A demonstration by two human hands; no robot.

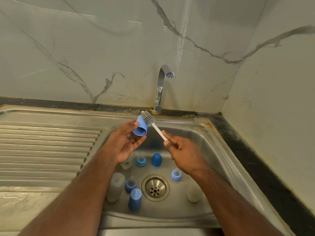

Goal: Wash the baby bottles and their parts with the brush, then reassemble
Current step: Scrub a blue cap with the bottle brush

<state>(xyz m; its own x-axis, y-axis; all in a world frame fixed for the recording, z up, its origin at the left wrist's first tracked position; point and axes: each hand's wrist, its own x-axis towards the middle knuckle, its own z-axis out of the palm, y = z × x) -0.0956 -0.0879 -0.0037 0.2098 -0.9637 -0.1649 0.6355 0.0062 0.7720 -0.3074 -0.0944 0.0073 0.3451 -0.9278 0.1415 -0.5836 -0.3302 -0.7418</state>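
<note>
Left hand (123,144) fingers pinch light blue cap (140,127); right hand (183,154) fingers grip brush (152,124) handle; bristles against cap.

Dim, warm yellow-green cast across the frame, light even and diffuse, source not visible. Specular streak runs down the marble wall (183,31) above the tap (161,87), smaller glints on the tap's chrome. Soft highlights on the sink (221,150) wall right of the fingers (164,133); basin floor below the fingers sits in soft shadow from the arms, and the parts there look mushy, low detail. Brush (150,120) head just above the fingers is reasonably sharp. Strong wide-angle bowing: bench (20,198) edge and drainboard (42,147) ribs curve toward the left border, corners stretched. Mild compression softness overall.
</note>
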